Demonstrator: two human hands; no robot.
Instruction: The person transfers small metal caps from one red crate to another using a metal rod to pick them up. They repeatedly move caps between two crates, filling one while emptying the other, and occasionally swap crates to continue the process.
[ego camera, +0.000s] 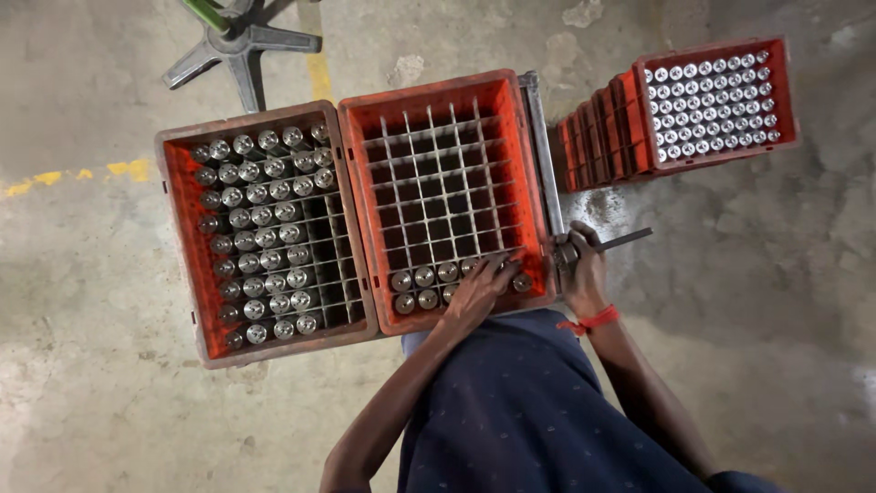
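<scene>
Our left hand [481, 288] rests, fingers spread, on the metal cylinders [425, 277] in the near row of the middle orange crate [365, 187]. Our right hand [581, 265] grips a dark tool [625, 240] at the crate's right edge.

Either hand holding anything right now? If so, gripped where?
Right hand grips a dark metal tool at its near end. Left hand rests on the caps in the middle crate; a hold can't be told.

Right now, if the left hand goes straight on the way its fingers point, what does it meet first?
Probably the metal cylinders in the middle crate's near rows, which the left hand already reaches.
</scene>
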